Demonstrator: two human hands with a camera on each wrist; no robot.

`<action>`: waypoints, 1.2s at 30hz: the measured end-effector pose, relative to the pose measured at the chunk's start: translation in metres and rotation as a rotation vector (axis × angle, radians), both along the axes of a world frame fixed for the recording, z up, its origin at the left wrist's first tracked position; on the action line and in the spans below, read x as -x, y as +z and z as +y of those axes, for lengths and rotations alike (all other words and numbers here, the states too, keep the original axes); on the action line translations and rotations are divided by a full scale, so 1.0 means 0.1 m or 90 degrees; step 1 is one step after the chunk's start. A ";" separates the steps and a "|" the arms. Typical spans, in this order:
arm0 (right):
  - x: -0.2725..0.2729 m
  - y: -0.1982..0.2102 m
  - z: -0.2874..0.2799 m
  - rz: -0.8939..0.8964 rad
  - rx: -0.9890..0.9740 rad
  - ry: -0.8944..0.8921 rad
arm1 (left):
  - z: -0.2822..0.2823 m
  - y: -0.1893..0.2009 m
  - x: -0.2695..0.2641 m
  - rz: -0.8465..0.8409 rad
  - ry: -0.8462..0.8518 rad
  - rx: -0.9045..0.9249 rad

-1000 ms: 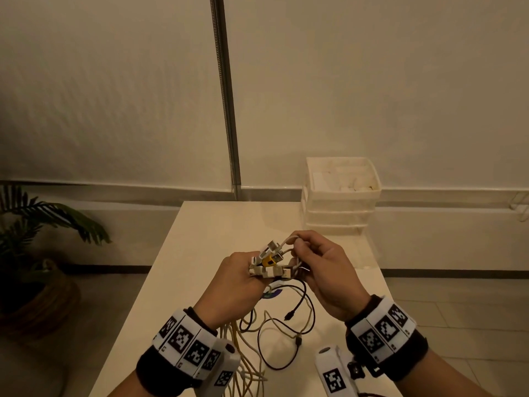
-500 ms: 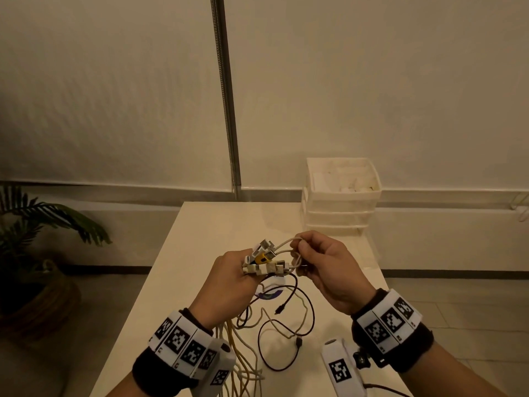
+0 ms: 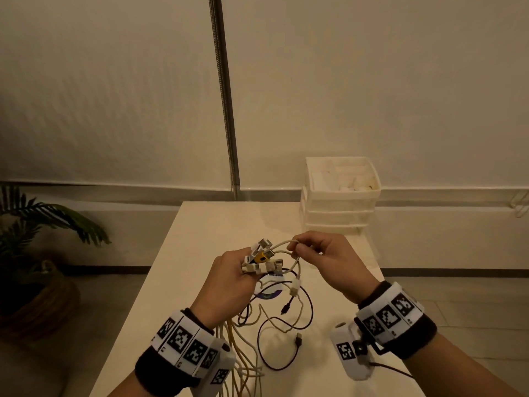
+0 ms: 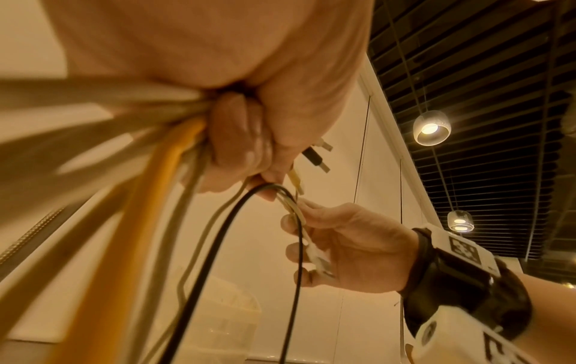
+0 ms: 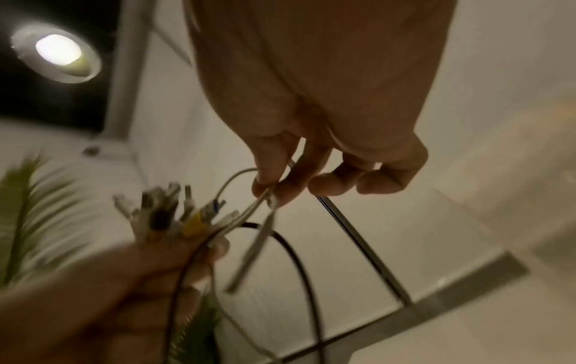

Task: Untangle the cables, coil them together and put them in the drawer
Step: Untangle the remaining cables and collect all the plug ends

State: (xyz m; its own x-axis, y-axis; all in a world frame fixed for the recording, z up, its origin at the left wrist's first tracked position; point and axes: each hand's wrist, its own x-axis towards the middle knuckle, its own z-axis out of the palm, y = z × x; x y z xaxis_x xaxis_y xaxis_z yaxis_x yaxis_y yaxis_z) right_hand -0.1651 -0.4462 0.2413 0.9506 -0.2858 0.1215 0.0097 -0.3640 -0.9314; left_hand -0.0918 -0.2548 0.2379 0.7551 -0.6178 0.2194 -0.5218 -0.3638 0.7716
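My left hand (image 3: 229,276) grips a bundle of cables above the table, their plug ends (image 3: 262,257) fanned out past the thumb, one of them yellow. The white, yellow and black cable lengths (image 3: 249,351) hang down to the tabletop. In the left wrist view the left hand (image 4: 243,147) is closed round the bundle of cables (image 4: 149,197). My right hand (image 3: 323,262) pinches a white cable loop (image 3: 282,244) just right of the plugs. In the right wrist view the right hand's fingertips (image 5: 265,182) hold that white cable (image 5: 237,177). A black cable (image 3: 283,336) curls loose on the table.
The white table (image 3: 200,239) runs away from me, with a white stack of drawers (image 3: 340,196) at its far right; the top tray is open and holds pale items. A potted plant (image 3: 34,253) stands on the floor at left. A wall closes the back.
Both hands have dropped slightly and come nearer. The right hand has drawn the white cable loop a little rightward, away from the plug cluster. The left grip is unchanged.
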 end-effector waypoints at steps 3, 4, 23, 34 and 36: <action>0.02 -0.03 -0.01 -0.050 0.086 -0.025 | 0.00 -0.02 -0.03 0.017 0.008 -0.003; 0.04 -0.04 0.01 -0.071 0.054 -0.034 | 0.00 -0.03 -0.04 0.017 0.015 -0.009; 0.12 0.03 -0.07 -0.044 0.398 -0.046 | 0.17 0.17 -0.10 -0.004 0.153 0.130; 0.08 0.11 0.18 -0.028 0.057 0.099 | -0.03 0.22 0.10 -0.044 -0.006 -0.035; 0.10 0.08 0.14 -0.005 0.074 0.101 | 0.04 0.26 0.07 -0.041 0.060 -0.018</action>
